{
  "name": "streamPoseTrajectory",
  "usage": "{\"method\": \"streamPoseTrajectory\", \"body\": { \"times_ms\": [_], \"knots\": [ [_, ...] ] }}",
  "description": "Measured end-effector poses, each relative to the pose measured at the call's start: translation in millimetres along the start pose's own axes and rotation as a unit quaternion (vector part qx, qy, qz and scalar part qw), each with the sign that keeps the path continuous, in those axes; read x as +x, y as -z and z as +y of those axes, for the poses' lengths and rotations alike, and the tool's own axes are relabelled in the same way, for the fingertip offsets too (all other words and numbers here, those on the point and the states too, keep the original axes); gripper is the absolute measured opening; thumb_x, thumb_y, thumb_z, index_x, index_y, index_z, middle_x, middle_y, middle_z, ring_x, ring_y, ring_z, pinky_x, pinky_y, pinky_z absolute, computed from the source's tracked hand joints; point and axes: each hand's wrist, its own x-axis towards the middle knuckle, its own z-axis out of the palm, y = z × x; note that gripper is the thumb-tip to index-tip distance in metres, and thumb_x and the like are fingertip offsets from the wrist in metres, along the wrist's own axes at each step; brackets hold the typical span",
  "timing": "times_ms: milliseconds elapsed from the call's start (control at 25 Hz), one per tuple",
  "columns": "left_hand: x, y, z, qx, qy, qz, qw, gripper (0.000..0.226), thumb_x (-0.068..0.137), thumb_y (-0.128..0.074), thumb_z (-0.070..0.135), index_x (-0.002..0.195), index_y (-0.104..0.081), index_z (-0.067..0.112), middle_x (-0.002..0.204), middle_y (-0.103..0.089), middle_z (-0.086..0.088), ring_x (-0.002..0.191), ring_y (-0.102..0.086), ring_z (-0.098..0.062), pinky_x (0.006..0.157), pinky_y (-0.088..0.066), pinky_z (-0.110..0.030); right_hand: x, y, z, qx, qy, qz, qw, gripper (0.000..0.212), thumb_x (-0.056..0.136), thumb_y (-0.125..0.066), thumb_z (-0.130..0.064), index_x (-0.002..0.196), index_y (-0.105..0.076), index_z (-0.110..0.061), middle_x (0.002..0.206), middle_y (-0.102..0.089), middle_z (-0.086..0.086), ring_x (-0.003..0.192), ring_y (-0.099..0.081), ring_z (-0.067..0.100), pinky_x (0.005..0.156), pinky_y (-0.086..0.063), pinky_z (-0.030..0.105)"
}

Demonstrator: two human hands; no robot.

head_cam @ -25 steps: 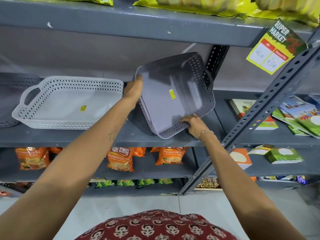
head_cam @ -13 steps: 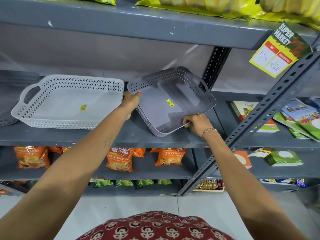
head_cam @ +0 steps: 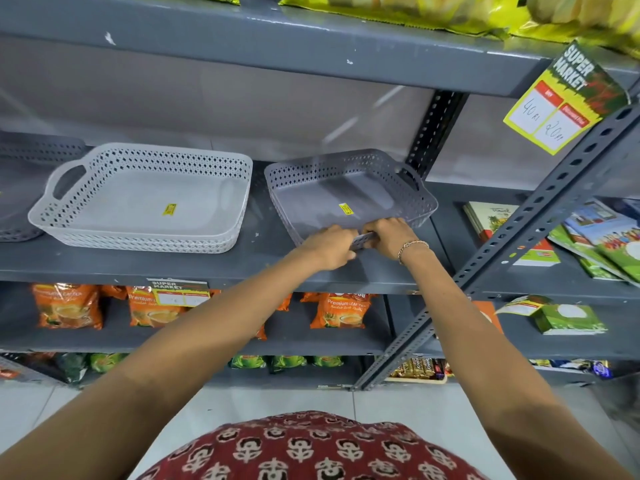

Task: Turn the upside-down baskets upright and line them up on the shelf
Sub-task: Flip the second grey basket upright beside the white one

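A grey perforated basket [head_cam: 346,192] sits upright on the grey metal shelf [head_cam: 194,261], its near handle toward me. My left hand [head_cam: 330,245] and my right hand [head_cam: 389,237] both grip that near handle side by side. To its left a white perforated basket [head_cam: 138,199] stands upright with a small gap between the two. At the far left edge another grey basket [head_cam: 24,188] is only partly in view, and I cannot tell which way up it is.
A slanted perforated steel brace [head_cam: 519,230] crosses just right of my right arm. Books [head_cam: 512,233] lie on the shelf to the right. A price tag [head_cam: 564,98] hangs from the shelf above. Orange tea packets [head_cam: 341,310] fill the shelf below.
The grey basket went from tilted on edge to flat and upright on the shelf. My left hand left its far rim and joined my right hand at the near handle.
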Motion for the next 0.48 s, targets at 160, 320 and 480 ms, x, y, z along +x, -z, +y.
{"method": "streamPoseTrajectory", "body": {
  "times_ms": [160,320,480],
  "knots": [
    [-3.8,19.0,-27.1,0.024,0.008,0.005,1.000,0.034,0.092,-0.052,0.012,0.123,-0.060,0.021,0.122,-0.061,-0.017,0.108,-0.058,-0.035,0.088,-0.046,-0.038,-5.6,-4.4,-16.7,0.028,-0.006,0.001,1.000,0.024,0.088,-0.060,-0.024,0.108,-0.065,-0.012,0.110,-0.068,0.021,0.105,-0.059,0.037,0.089,-0.047,0.038],
    [-18.3,35.6,-67.9,0.035,0.011,-0.028,0.999,0.034,0.091,-0.058,0.011,0.123,-0.063,0.021,0.123,-0.066,-0.010,0.109,-0.060,-0.029,0.094,-0.048,-0.038,-3.8,-20.8,-53.2,0.017,0.019,0.012,1.000,0.026,0.093,-0.052,-0.024,0.112,-0.060,-0.009,0.109,-0.068,0.021,0.108,-0.058,0.037,0.092,-0.045,0.042],
    [-25.9,35.1,-85.4,0.006,-0.004,-0.024,1.000,0.035,0.091,-0.058,0.014,0.125,-0.061,0.019,0.127,-0.064,-0.011,0.114,-0.059,-0.029,0.099,-0.047,-0.042,-1.8,-23.0,-66.7,0.010,0.003,0.014,1.000,0.024,0.093,-0.051,-0.025,0.110,-0.059,-0.010,0.109,-0.069,0.019,0.108,-0.059,0.036,0.094,-0.042,0.041]
  ]
}}
